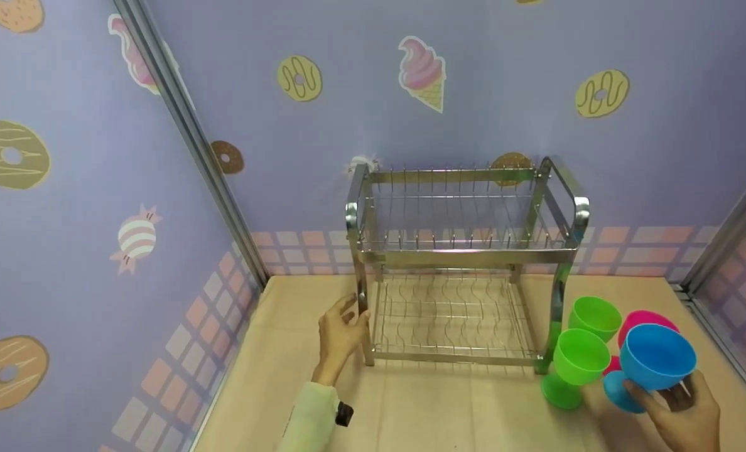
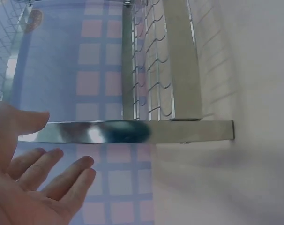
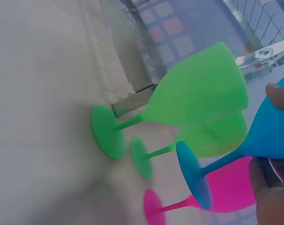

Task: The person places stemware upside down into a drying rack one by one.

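Observation:
A blue plastic goblet (image 1: pixel 657 356) is in my right hand (image 1: pixel 690 411), thumb on one side of its bowl and fingers on the other. Its round foot (image 3: pixel 194 176) shows below the stem in the right wrist view. Close by stand two green goblets (image 1: pixel 581 356) and a pink goblet (image 3: pixel 226 187), the pink one partly hidden behind the blue in the head view. My left hand (image 1: pixel 340 333) is at the front left leg of a metal two-tier dish rack (image 1: pixel 467 257). In the left wrist view the leg (image 2: pixel 85 132) passes between the thumb and the loosely extended fingers.
The rack's upper tier has upright wires, and its lower tier (image 1: pixel 454 317) has wavy ones. Behind it rises a patterned back wall (image 1: pixel 348 125). A metal post (image 1: pixel 184 125) marks the left corner. A pale cloth (image 1: pixel 423 408) covers the table.

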The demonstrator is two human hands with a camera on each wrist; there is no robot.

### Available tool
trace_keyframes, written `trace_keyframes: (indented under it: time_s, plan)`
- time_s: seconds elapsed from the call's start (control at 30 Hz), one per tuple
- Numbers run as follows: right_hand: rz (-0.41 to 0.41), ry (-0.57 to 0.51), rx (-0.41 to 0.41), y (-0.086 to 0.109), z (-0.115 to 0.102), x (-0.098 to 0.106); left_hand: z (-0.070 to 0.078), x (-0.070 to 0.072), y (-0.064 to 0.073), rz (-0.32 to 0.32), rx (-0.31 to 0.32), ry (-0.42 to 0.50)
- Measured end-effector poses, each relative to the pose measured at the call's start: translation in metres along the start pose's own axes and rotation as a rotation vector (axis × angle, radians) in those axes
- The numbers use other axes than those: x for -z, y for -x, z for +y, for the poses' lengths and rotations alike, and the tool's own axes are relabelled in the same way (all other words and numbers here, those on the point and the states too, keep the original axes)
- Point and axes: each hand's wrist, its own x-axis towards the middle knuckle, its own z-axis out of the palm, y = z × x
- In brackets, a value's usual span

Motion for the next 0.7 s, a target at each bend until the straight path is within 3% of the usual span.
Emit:
trace_keyframes:
  time_s: [0.3, 0.47, 0.7]
  plan:
    - [-0.034, 0.130, 0.101, 0.005, -0.034, 0.003, 0.026, 0.025, 0.009, -0.100, -0.052, 0.023]
    - [-0.124, 0.123, 0.323, 0.006, -0.050, 0.003, 0.044, 0.029, 0.016, -0.165, -0.132, 0.044]
    - [-0.198, 0.133, 0.662, 0.006, -0.079, -0.014, 0.069, 0.025, 0.028, -0.298, -0.183, 0.090]
